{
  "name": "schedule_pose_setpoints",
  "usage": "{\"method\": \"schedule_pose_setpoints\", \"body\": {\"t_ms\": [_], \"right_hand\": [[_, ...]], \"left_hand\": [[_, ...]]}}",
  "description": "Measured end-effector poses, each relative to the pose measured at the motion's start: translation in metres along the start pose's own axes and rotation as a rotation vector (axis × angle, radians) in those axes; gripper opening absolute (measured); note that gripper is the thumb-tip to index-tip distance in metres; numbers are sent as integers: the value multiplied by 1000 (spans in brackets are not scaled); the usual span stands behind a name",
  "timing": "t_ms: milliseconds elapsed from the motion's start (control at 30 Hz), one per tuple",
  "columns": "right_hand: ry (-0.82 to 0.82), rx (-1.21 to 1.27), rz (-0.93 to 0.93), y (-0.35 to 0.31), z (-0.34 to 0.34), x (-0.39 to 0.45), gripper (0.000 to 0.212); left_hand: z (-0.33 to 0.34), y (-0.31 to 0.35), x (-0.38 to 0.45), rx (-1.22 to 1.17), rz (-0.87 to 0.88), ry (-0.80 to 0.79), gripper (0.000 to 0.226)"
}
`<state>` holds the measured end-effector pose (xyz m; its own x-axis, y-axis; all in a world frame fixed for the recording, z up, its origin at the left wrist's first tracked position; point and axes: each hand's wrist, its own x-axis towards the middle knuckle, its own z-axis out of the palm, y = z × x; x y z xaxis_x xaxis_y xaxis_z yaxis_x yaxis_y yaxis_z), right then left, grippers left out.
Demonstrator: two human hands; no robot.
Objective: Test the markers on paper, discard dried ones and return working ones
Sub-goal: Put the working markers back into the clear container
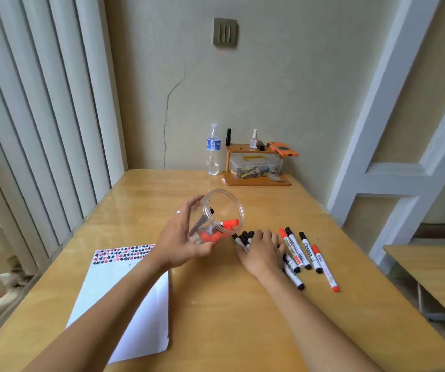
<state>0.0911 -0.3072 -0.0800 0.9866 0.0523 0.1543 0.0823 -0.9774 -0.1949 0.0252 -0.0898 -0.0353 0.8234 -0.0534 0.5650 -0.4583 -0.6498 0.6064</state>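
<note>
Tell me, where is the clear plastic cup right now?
In the head view, the clear plastic cup is tipped on its side just left of centre, gripped by the left hand above the wooden table, beside the loose markers.

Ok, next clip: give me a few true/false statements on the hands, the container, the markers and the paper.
1. The left hand holds the clear container tilted on its side. True.
2. The container is empty. False: orange-capped markers are inside it.
3. The right hand rests on the loose markers on the table. True.
4. The paper lies under the right hand. False: it lies near the left forearm.
5. The water bottle lies on its side. False: it stands upright.
</note>
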Motion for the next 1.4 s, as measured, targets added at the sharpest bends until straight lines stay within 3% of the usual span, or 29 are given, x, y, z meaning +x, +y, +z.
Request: {"method": "schedule_pose_setpoints", "body": {"t_ms": [233, 367, 500, 567, 700, 1167, 1300, 1400], "right_hand": [[-108, 85, -11, -10, -9, 12, 60], [-172, 117, 27, -17, -15, 16, 45], [-128, 129, 64, -21, -20, 15, 34], [-105, 254, 95, -19, -23, 18, 24], [-109, 634, 68, -19, -49, 27, 27], [363, 1431, -322, -112, -222, 26, 22], [362, 1763, -325, -130, -240, 29, 13], [334, 1839, -282, -139, -223, 31, 13]], "left_hand": [[-6, 2, -6, -82, -69, 21, 101], [-5, 4, -4, -102, -97, 50, 99], [0, 4, 0, -180, -168, 58, 100], [6, 0, 2, -240, -206, 59, 99], [10, -9, 3, -268, -263, 68, 94], [-6, -14, -4, -337, -358, -5, 99], [-7, -13, 0, -301, -334, -43, 104], [-7, -12, 3, -273, -315, -48, 101]]}}
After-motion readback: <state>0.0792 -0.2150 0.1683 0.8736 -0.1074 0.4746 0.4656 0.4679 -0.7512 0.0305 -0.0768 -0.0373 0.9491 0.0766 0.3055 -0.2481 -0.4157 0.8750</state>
